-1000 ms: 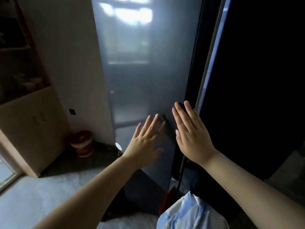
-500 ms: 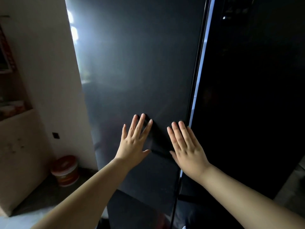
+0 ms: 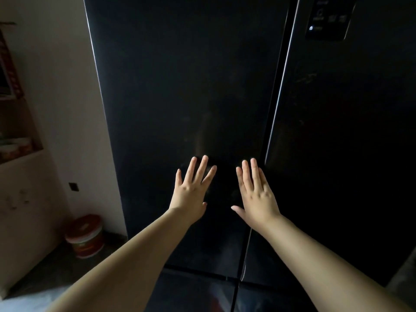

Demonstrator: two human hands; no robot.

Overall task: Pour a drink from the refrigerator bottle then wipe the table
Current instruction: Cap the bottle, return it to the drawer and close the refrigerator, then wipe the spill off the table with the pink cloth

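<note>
Two hands, left hand (image 3: 191, 194) and right hand (image 3: 256, 197), flat, straight-fingered and empty against the dark refrigerator door (image 3: 180, 86).

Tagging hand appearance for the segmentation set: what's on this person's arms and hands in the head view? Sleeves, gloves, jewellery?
Nothing worn that shows. The left hand and right hand have no gloves or rings. The left forearm and right forearm show no sleeve, watch or bracelet up to the frame edge. In dim light, fine marks cannot be judged.

home kitchen corner, tall black refrigerator (image 3: 202, 97), red-lidded tub (image 3: 85, 236) on floor, wooden shelving (image 3: 18, 131)
</note>
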